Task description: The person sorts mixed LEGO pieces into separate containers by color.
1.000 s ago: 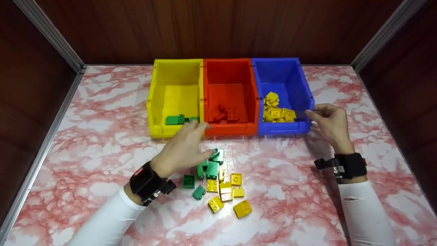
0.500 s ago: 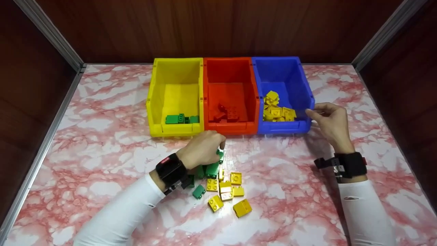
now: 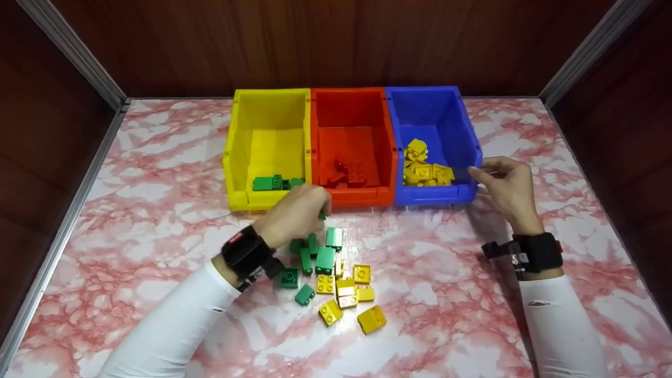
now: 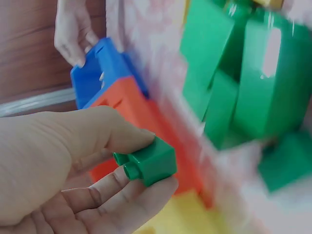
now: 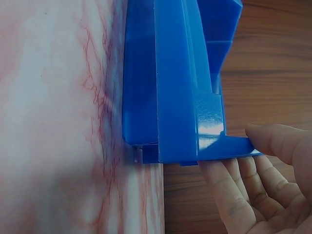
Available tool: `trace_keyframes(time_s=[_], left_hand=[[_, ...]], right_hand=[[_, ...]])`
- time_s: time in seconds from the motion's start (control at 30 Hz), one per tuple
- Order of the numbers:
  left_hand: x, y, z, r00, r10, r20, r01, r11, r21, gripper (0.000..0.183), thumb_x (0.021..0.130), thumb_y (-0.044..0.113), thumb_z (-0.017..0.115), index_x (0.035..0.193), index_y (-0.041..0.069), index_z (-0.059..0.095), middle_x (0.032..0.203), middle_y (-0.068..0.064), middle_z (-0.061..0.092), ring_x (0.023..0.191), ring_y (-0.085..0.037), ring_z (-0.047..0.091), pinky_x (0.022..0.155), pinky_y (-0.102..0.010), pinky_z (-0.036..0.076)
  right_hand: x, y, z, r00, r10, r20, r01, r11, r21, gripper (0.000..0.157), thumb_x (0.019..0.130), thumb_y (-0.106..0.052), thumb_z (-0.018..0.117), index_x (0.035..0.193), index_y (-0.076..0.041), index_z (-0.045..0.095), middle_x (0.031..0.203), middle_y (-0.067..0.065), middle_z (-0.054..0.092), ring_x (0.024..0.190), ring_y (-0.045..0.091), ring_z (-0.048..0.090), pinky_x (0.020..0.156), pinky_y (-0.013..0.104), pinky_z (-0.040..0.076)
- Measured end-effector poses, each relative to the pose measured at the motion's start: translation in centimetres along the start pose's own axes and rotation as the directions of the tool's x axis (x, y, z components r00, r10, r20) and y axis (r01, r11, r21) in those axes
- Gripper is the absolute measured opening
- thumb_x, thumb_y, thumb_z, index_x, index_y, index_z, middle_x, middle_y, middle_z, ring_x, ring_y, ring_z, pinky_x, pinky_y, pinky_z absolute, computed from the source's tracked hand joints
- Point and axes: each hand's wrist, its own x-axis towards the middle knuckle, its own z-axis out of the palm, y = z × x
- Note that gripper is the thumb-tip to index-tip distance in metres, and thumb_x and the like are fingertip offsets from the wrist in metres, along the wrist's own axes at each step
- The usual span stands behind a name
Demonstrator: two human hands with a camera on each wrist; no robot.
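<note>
While boxy green brick (image 4: 158, 160) gets pinched by left grip (image 3: 294, 214), studs (image 4: 131, 170) are aimed palmward | long axis unclear tbh | glossy blue bin (image 5: 175, 97) held by right grip (image 3: 509, 193)

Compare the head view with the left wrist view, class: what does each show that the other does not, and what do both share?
Only the head view shows green blocks in the yellow bin, red blocks in the red bin, and the white sleeves.

Only the left wrist view shows the two studs on the green block pinched in the left grip; the head view gives just a sliver of it.

Both show the left grip, the right grip at the blue bin, at least parts of all three bins and loose green blocks on the tabletop.
</note>
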Motion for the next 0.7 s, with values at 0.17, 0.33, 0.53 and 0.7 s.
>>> trace_keyframes(time_s=[0.17,0.33,0.53,0.7], left_hand=[[-0.6,-1.2,-3.2,0.997,-0.075,-0.015,0.075,0.997,0.001,0.021,0.088,-0.002,0.077,0.109,0.0,0.077,0.107,-0.016,0.078,0.094,-0.031,0.073,0.083,-0.039,0.065],[-0.4,-3.6,-6.1,0.983,-0.131,-0.126,0.135,0.991,0.022,0.02,0.087,-0.004,0.074,0.107,-0.004,0.076,0.109,-0.021,0.078,0.1,-0.035,0.073,0.091,-0.045,0.063],[1.0,-6.7,-6.8,0.956,-0.183,-0.227,0.203,0.977,0.064,0.02,0.087,-0.003,0.074,0.106,-0.007,0.076,0.11,-0.025,0.077,0.103,-0.04,0.072,0.094,-0.051,0.06],[2.3,-8.7,-5.9,0.943,-0.224,-0.245,0.253,0.963,0.093,0.02,0.085,-0.009,0.065,0.102,-0.01,0.076,0.109,-0.027,0.077,0.103,-0.042,0.072,0.094,-0.052,0.06]], right_hand=[[0.0,-0.2,0.1,1.0,0.002,-0.01,-0.002,1.0,-0.023,0.033,0.095,-0.027,0.08,0.116,-0.004,0.075,0.08,-0.026,0.069,0.079,-0.001,0.065,0.07,0.015,0.053],[-0.1,-0.3,0.2,1.0,-0.015,-0.013,0.015,1.0,-0.022,0.034,0.095,-0.029,0.08,0.116,-0.003,0.075,0.081,-0.027,0.069,0.079,0.0,0.065,0.071,0.015,0.053],[-0.1,-0.1,0.3,0.997,-0.057,-0.045,0.057,0.998,0.008,0.031,0.093,-0.024,0.081,0.112,0.0,0.076,0.077,-0.026,0.069,0.075,-0.001,0.065,0.067,0.014,0.053],[-0.2,-0.1,0.3,0.998,-0.051,-0.037,0.051,0.999,0.002,0.031,0.094,-0.025,0.08,0.113,-0.001,0.076,0.078,-0.026,0.069,0.076,-0.001,0.065,0.069,0.014,0.053]])
